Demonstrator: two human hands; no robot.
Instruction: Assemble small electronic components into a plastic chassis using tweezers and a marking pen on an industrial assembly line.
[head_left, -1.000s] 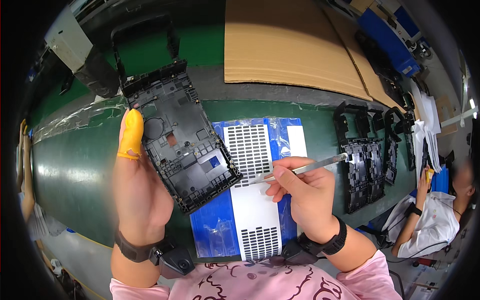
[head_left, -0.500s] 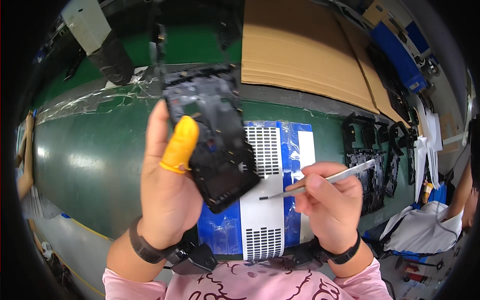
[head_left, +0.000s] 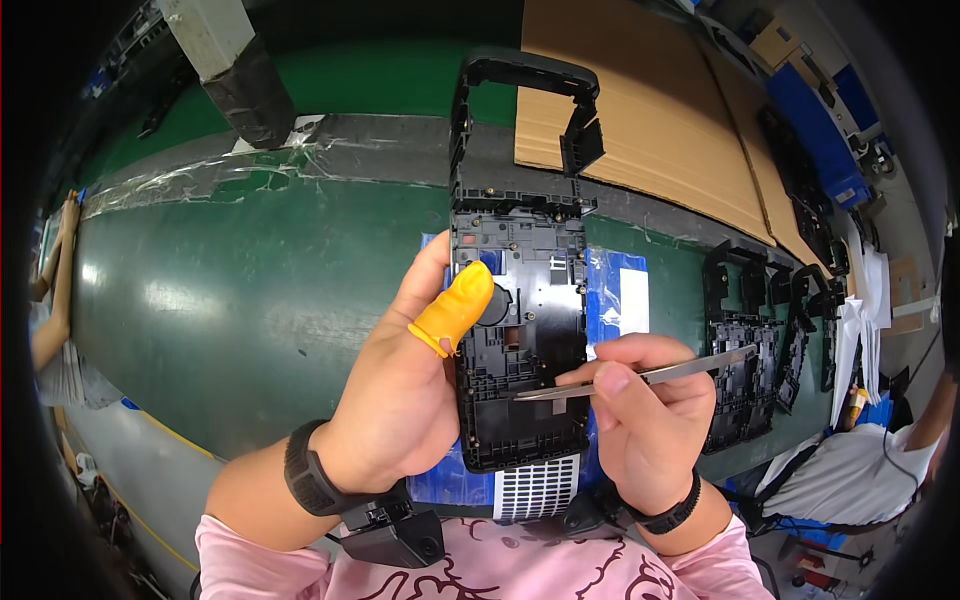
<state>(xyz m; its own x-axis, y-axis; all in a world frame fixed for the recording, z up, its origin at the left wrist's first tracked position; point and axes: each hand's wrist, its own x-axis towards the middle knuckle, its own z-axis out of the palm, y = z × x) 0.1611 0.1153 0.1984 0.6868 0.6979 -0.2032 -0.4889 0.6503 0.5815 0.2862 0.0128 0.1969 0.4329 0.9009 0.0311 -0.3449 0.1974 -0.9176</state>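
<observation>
My left hand (head_left: 400,375) grips a black plastic housing frame (head_left: 540,300) by its left side, the thumb in a yellow finger cot (head_left: 460,305) pressing on its face. The frame has an open loop at its far end and a ribbed inner face with small brass-coloured inserts. In my right hand (head_left: 650,410) is a pair of metal tweezers (head_left: 650,375), its tips over the lower part of the frame. Whether the tips hold a small black piece cannot be told against the dark plastic. Under the frame lies a white sheet of small black stickers (head_left: 535,490) on a blue backing (head_left: 450,485).
Several similar black frames (head_left: 740,340) stand at the right of the green table (head_left: 230,300). A flat cardboard sheet (head_left: 630,110) lies beyond, and a post (head_left: 240,80) rises at the far left. Other people are at the left edge and the right, one in a white shirt (head_left: 850,480).
The black frame has swung upright and moved right, over the sticker sheet. The tweezers, which held a small black sticker above the sheet, are now over the frame.
</observation>
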